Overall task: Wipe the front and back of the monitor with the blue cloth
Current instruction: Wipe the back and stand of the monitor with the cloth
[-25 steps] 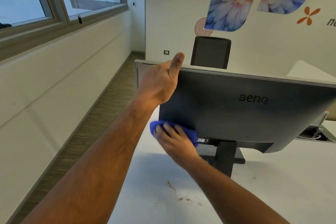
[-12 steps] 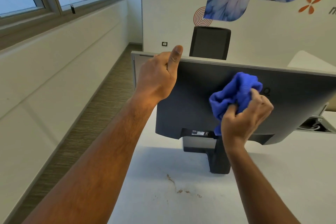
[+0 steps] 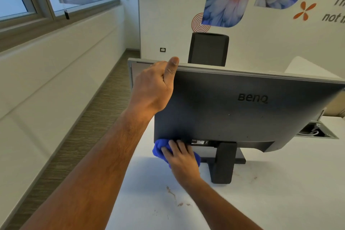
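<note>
Single head-worn view, forward and down, close behind monitor (image 3: 242,110)

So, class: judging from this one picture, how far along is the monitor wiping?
Done: cannot tell; no wiped area shows. In hand: the right hand presses the blue cloth at the lower left edge of the monitor back, while the left hand grips its top corner. Left: the screen side faces away, so its state is unseen.
</note>
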`<state>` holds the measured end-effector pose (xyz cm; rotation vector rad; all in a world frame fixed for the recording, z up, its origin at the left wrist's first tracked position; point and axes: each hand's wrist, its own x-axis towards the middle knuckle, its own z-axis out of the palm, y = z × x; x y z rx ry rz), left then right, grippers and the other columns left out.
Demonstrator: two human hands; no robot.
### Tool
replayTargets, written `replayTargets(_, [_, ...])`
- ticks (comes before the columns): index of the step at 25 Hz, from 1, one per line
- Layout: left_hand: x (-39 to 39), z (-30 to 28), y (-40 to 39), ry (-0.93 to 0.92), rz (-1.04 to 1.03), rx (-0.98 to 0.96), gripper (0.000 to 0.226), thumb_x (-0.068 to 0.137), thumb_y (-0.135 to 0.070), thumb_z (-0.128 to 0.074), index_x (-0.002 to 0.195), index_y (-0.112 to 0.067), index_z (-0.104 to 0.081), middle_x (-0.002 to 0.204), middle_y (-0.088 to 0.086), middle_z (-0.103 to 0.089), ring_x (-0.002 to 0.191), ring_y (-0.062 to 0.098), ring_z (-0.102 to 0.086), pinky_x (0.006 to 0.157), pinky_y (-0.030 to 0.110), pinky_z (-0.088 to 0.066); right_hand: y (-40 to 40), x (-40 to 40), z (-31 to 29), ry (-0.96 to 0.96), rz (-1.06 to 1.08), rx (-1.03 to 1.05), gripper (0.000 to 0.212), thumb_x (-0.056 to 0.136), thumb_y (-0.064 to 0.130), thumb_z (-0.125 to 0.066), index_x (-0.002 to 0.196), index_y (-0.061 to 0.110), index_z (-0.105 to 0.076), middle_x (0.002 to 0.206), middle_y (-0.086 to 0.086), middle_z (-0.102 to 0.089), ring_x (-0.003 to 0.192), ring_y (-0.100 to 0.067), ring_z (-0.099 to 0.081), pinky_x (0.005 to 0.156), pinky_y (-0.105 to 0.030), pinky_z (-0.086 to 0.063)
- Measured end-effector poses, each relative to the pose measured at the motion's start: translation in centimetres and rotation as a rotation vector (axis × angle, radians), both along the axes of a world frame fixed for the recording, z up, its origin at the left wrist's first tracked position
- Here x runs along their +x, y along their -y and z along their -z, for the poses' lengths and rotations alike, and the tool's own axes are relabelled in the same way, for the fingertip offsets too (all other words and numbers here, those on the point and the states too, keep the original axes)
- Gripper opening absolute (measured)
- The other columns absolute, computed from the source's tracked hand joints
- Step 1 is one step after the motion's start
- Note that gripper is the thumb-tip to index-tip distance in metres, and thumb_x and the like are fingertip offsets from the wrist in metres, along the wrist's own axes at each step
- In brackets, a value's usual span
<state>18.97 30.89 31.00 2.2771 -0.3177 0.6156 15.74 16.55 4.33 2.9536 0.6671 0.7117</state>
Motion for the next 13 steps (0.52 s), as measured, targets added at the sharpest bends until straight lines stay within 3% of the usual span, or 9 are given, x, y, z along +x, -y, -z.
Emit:
replayTargets(3, [0.0,-0.2,0.3,0.009,-0.009,-0.01,0.069,0.099,-0.057,-0.014,0.115,-0.014,-0.066,0.096,0.003,-0.068,0.084,0.013,-0.056,0.072,0.019,-0.039,2.1,0.5,-5.4,0.423,0.087,0.316,0.043,0.081,0.007,-0.066,0.122,0.018,-0.065,0.125,-0.011,-0.05,0.11,-0.034,-0.053,0.088,-0.045,-0.045])
replayTargets(6, [-0.1,0.1,0.6,0.02,-0.012,-0.048,0.058,0.104,-0.051,-0.021,0.123,-0.018,-0.064,0.116,0.003,-0.069,0.099,0.01,-0.058,0.084,0.024,-0.042,5.8,1.3,-12.4,0.644,0.41,0.911,0.049,0.076,-0.001,-0.058,0.124,0.004,-0.061,0.126,-0.022,-0.049,0.116,-0.036,-0.047,0.099,-0.044,-0.04])
replayTargets(8, [-0.2,0.3,0.6,0.013,0.009,-0.082,0.058,0.103,-0.051,-0.021,0.133,-0.02,-0.06,0.13,0.0,-0.065,0.113,0.01,-0.056,0.09,0.021,-0.038,6.8,2.5,-16.3,0.7,0.486,1.14,0.05,0.075,-0.001,-0.057,0.125,0.0,-0.06,0.127,-0.023,-0.049,0.117,-0.033,-0.047,0.103,-0.046,-0.04])
replayTargets(10, [-0.3,0.4,0.6,0.002,0.026,-0.125,0.065,0.1,-0.056,-0.016,0.134,-0.021,-0.06,0.131,-0.002,-0.064,0.118,0.011,-0.056,0.089,0.016,-0.035,5.2,3.6,-18.8,0.706,0.435,1.139,0.052,0.074,0.0,-0.057,0.126,0.002,-0.062,0.128,-0.02,-0.05,0.119,-0.032,-0.048,0.103,-0.047,-0.04])
replayTargets(13, [0.0,0.8,0.3,-0.006,0.04,-0.191,0.089,0.087,-0.074,-0.002,0.129,-0.022,-0.062,0.124,-0.001,-0.067,0.11,0.007,-0.056,0.086,0.019,-0.037,0.0,4.4,-18.7,0.664,0.279,0.881,0.056,0.074,0.005,-0.06,0.13,0.005,-0.064,0.134,-0.02,-0.052,0.127,-0.039,-0.049,0.107,-0.051,-0.037])
